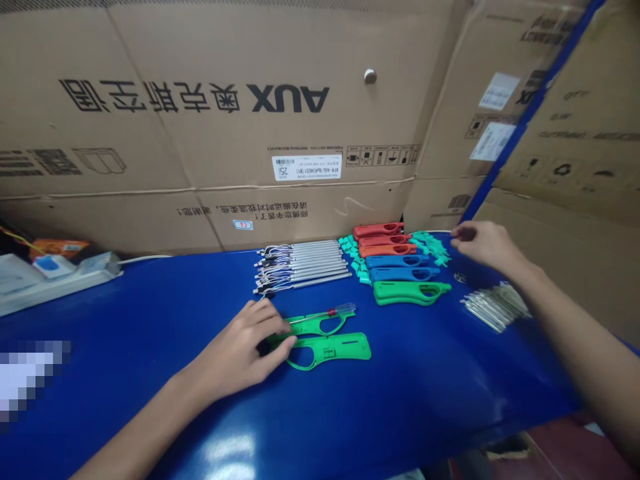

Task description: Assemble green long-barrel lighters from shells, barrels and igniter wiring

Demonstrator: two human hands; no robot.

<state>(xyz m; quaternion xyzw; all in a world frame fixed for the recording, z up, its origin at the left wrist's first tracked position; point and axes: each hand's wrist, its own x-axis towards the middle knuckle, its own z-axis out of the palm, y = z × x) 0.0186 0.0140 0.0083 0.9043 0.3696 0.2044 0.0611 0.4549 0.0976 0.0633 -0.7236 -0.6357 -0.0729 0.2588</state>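
My left hand (260, 340) rests on the blue table, fingers curled around the left end of a green lighter shell half (300, 325). A thin metal rod with a red collar and a clear tip (345, 309) lies along that half. Just nearer to me, a second green shell half (345, 348) lies flat by my thumb. My right hand (487, 245) is raised at the right, thumb and fingertips pinched together beside a pile of small teal parts (431, 247). Whatever is between those fingertips is too small to make out.
Silver tubes with wires (320, 261) lie in a row at the back. Red, orange, blue and green lighter shells (410, 293) are stacked right of them. Clear thin pieces (493, 307) lie under my right forearm. A power strip (65, 283) is at left; cardboard (200, 153) walls the back.
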